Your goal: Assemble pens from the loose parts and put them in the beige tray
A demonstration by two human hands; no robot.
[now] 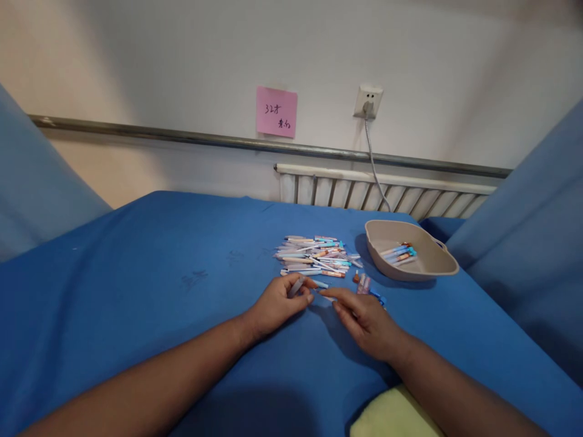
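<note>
"Fingers (302, 301) of the left hand (273, 308): what are they doing?"

"Curled round a pale pen barrel (296, 287), thumb and index drawn close together. The right hand (371, 326) pinches a thin white piece (328, 298) between thumb and index finger, the rest folded in."

"Which way does the barrel point?"

"Slantwise. Its long axis runs from the palm up and to the right, toward the far right corner of the tabletop (159, 261). The white piece lies flatter, nearly side to side, one end toward the left hand."

"And their looks?"

"The barrel is smooth, slim and greyish, half covered by the grip. The other is plain white, too small to make out more."

"Where are they?"

"Over the tabletop, on the near-edge side of a pile of pens (314, 255). Those lie mostly parallel to the far edge, in white, light blue and orange-brown. Pink patterned pieces (363, 284) lie just beyond the right hand."

"What about the beige basin (430, 254)?"

"It stands near the right edge, toward the far right corner, a few blue and brown pens (397, 254) inside."
</note>
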